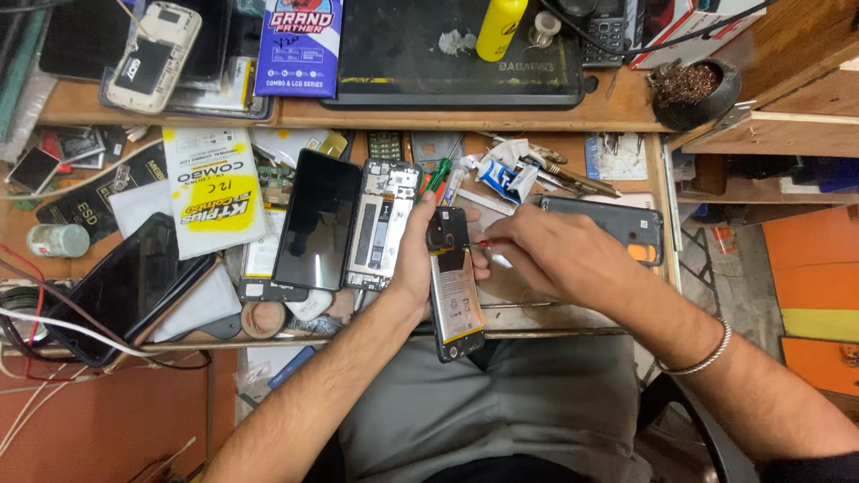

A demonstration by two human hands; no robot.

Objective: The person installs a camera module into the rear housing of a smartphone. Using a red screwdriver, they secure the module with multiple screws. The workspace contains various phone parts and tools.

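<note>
My left hand (413, 255) grips an opened phone (454, 286) by its upper part, with the battery and inner board facing up. My right hand (555, 255) holds a thin red-handled screwdriver (490, 241) whose tip rests on the phone's top section, near the camera area. Both hands hover over the front of a cluttered wooden workbench (537, 317). A metal bangle sits on my right wrist.
On the bench lie a black phone screen (318, 219), a bare phone frame (383, 224), a grey back cover (617, 224), a white and yellow parts packet (210, 188), a glue tube (501, 176) and a tape roll (262, 319). A yellow bottle (499, 27) stands on a black mat behind.
</note>
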